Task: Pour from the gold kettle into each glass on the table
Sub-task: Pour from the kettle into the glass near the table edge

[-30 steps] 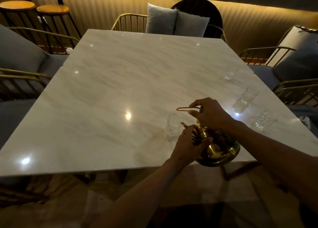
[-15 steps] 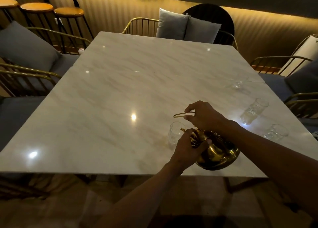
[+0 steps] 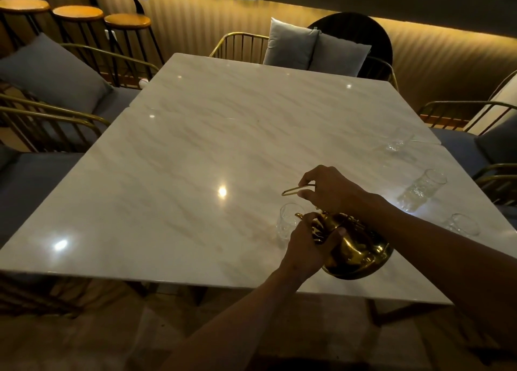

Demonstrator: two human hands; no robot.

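— what stood there?
— a marble table (image 3: 195, 152), with three stools (image 3: 78, 13) off behind it. near its front edge the gold kettle (image 3: 355, 250) was tipped, spout toward a glass (image 3: 285, 222) just beside it.
— who had hold of it?
— the right hand (image 3: 333, 191) gripped the thin handle (image 3: 293, 190) up top; the left hand (image 3: 307, 244) was clasped around the kettle's side by the spout.
— other glasses?
— a tall glass (image 3: 419, 190), a low glass (image 3: 461, 225) and a far glass (image 3: 397, 144), all to the right.
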